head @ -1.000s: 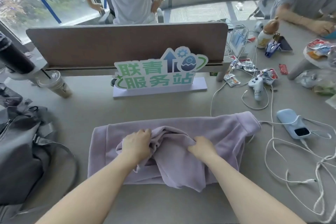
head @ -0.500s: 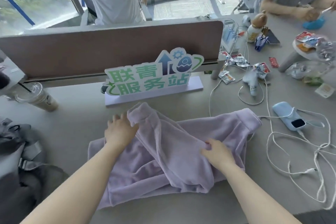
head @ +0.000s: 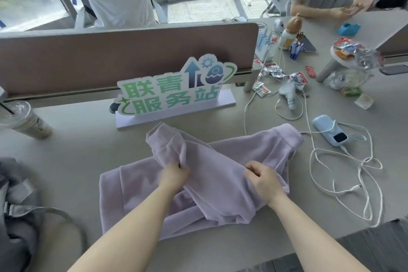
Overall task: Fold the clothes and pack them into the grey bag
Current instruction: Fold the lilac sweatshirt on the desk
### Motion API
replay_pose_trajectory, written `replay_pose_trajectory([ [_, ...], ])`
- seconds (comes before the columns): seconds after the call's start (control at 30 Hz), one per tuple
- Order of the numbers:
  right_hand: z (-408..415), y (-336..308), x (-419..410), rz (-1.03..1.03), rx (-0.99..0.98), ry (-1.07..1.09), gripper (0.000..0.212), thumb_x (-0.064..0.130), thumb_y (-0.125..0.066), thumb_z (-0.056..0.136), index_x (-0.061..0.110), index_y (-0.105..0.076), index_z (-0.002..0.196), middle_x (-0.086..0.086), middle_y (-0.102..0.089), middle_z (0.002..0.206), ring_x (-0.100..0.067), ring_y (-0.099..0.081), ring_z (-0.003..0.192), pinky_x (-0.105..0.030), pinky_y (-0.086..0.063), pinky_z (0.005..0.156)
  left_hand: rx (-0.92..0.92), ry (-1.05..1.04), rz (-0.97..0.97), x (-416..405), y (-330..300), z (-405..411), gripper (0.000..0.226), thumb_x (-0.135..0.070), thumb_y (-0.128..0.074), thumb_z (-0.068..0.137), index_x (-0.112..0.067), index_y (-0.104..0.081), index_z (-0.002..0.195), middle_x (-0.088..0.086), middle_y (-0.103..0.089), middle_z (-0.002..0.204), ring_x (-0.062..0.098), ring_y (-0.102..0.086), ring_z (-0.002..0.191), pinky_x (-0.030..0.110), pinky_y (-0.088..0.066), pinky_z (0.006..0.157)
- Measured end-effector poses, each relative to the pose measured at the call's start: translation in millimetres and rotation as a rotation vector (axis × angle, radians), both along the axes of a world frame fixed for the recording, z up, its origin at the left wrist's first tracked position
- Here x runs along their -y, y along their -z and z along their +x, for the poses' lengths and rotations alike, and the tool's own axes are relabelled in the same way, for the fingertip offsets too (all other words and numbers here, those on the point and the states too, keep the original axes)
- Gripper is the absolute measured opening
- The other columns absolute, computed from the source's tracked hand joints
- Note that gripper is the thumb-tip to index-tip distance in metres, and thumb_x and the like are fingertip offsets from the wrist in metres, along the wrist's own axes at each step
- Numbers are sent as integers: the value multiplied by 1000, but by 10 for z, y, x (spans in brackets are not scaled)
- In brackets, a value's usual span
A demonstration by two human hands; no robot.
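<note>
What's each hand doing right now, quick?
Left hand: closed, fingers pinching the lilac garment.
Right hand: closed, fingers gripping the same garment.

- Lilac fleece garment (head: pixel 220 183): soft, partly folded, spread flat on the grey surface (head: pixel 77 150); one cuffed end doubled over toward the far left, another cuffed end reaching far right; bunched folds along the near edge.
- Grey bag (head: pixel 15 216): slumped at the left edge, strap looping out, well apart from the garment.
</note>
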State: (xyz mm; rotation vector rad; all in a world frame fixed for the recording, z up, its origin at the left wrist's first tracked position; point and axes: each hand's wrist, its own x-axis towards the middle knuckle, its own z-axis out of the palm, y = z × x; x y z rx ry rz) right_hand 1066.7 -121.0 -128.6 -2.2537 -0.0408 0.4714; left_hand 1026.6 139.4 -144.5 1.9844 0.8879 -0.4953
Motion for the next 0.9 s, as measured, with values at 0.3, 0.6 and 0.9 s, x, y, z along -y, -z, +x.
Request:
replay_pose_trajectory([
  [0.3, 43, 10, 406, -152, -150, -40, 19, 9, -53, 73, 21, -46, 60, 9, -49, 56, -14, -42, 60, -29, -32, 57, 296, -733, -868, -45, -266, -105, 17, -9, -46, 90, -11, -62, 96, 9, -61, 92, 23, -56, 78, 34, -47, 70],
  [0.6, 180, 190, 474, 40, -402, -16, 25, 4, -53, 87, 19, -65, 71, 1, -60, 77, -16, -52, 78, -30, -42, 75, 106, -595, -495, 584, -180, -353, 29, -26, -58, 84, -2, -55, 100, 15, -56, 75, 27, -55, 63, 35, -51, 57],
  [0.9, 132, 47, 353, 85, -691, -287, 19, 6, -46, 76, 15, -60, 68, -3, -57, 69, -17, -52, 69, -25, -39, 59, 54, -462, -470, 854, -213, -513, 23, -15, -53, 77, -5, -59, 97, 15, -61, 88, 31, -59, 77, 40, -58, 63],
])
